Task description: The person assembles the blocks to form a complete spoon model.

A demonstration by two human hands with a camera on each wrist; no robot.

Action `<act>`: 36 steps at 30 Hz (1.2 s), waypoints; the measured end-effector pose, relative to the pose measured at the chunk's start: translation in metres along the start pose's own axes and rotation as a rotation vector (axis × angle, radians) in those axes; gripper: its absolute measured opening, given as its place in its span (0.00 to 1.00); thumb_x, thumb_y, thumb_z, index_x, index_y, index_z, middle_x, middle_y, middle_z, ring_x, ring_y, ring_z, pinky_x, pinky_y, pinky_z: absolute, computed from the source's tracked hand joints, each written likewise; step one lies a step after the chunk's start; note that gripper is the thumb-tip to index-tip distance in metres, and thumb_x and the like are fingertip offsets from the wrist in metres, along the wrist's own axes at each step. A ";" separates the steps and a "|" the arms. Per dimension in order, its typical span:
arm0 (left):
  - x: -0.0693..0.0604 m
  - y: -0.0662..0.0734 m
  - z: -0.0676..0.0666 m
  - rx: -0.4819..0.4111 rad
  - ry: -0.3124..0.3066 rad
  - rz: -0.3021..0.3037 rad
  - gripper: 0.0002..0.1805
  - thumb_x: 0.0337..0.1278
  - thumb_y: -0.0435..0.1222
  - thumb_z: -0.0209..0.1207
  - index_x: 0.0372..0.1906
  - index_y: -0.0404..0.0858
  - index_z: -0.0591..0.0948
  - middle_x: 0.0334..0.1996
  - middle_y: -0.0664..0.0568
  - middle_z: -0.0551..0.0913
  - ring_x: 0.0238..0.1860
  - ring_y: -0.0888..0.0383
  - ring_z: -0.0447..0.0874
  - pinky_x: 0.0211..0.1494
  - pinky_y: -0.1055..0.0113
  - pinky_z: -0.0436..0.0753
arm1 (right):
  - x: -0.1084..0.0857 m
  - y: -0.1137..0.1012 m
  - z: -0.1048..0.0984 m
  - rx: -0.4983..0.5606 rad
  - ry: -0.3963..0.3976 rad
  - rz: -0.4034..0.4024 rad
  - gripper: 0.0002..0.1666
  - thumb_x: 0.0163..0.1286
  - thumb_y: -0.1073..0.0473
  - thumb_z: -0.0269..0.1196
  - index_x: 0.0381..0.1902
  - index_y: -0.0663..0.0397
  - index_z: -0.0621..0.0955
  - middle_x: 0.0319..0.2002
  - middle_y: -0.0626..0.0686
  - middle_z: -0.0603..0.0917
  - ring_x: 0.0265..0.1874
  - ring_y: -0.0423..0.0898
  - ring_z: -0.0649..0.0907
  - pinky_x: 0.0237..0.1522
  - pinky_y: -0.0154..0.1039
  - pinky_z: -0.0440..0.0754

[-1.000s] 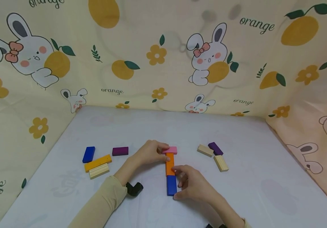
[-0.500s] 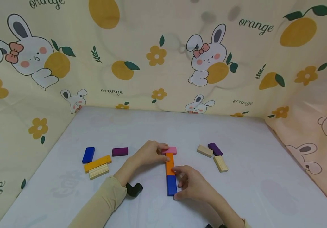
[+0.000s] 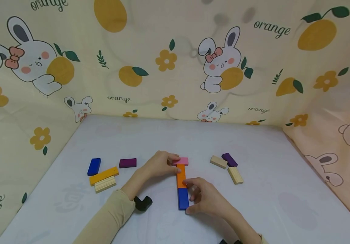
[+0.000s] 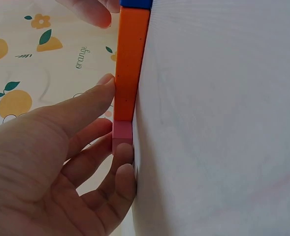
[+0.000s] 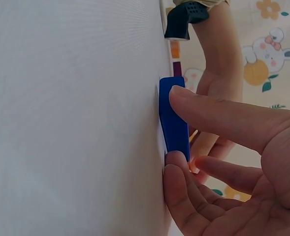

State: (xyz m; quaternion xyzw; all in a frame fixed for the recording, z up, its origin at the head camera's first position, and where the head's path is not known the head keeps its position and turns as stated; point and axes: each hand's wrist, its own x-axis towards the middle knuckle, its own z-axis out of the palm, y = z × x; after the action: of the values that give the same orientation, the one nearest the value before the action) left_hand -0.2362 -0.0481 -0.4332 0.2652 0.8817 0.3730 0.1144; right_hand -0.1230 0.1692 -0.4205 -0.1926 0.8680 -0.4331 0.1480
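Note:
In the head view a pink block [image 3: 183, 161], an orange block [image 3: 181, 176] and a blue block [image 3: 183, 199] lie end to end on the table, the pink one crosswise at the far end. My left hand [image 3: 159, 165] has its curled fingers round the pink block, its thumb against the side of the orange block [image 4: 130, 64] in the left wrist view. At the near end my right hand [image 3: 206, 196] grips the blue block [image 5: 174, 118]. Its thumb presses the near end, and a forefinger reaches the orange block's side. Fingertips partly cover the pink block.
Left lie a blue block [image 3: 94, 166], a yellow-orange block [image 3: 104, 175], a plain wooden block [image 3: 105, 184] and a purple block [image 3: 127, 163]. Right are two plain wooden blocks [image 3: 235, 175] and a purple block [image 3: 229, 159]. A black wrist device [image 3: 143, 203] sits by the left sleeve.
Both hands and the joined blocks keep their places. Only the head view has shifted very slightly.

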 end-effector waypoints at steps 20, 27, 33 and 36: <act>-0.003 -0.004 -0.002 0.011 0.003 0.002 0.28 0.55 0.48 0.70 0.61 0.42 0.81 0.58 0.56 0.80 0.42 0.58 0.77 0.47 0.66 0.79 | -0.002 0.010 -0.014 -0.016 0.035 -0.016 0.41 0.51 0.54 0.79 0.62 0.54 0.76 0.49 0.51 0.79 0.37 0.49 0.80 0.40 0.38 0.82; -0.002 -0.004 -0.001 0.007 0.002 -0.004 0.28 0.55 0.48 0.70 0.61 0.43 0.82 0.58 0.58 0.80 0.42 0.59 0.76 0.46 0.67 0.77 | -0.021 0.048 -0.076 -0.106 0.261 -0.046 0.31 0.55 0.52 0.77 0.55 0.55 0.81 0.50 0.54 0.82 0.44 0.50 0.80 0.44 0.42 0.82; 0.000 -0.004 0.000 0.015 0.010 0.012 0.28 0.55 0.48 0.70 0.61 0.43 0.81 0.58 0.57 0.80 0.40 0.58 0.76 0.44 0.67 0.78 | -0.040 0.079 -0.117 -0.131 0.345 0.050 0.32 0.58 0.50 0.75 0.58 0.56 0.80 0.51 0.57 0.80 0.48 0.53 0.79 0.45 0.41 0.81; 0.000 -0.004 0.000 0.012 0.009 0.014 0.28 0.55 0.48 0.70 0.60 0.44 0.82 0.57 0.57 0.81 0.39 0.59 0.76 0.43 0.67 0.78 | -0.046 0.089 -0.127 -0.117 0.334 0.081 0.33 0.58 0.49 0.75 0.59 0.55 0.79 0.54 0.57 0.79 0.50 0.55 0.78 0.45 0.37 0.81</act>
State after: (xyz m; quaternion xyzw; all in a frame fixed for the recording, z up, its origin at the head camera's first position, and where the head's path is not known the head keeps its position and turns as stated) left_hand -0.2378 -0.0501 -0.4363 0.2703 0.8825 0.3699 0.1061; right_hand -0.1547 0.3275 -0.4152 -0.0912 0.9113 -0.4014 0.0078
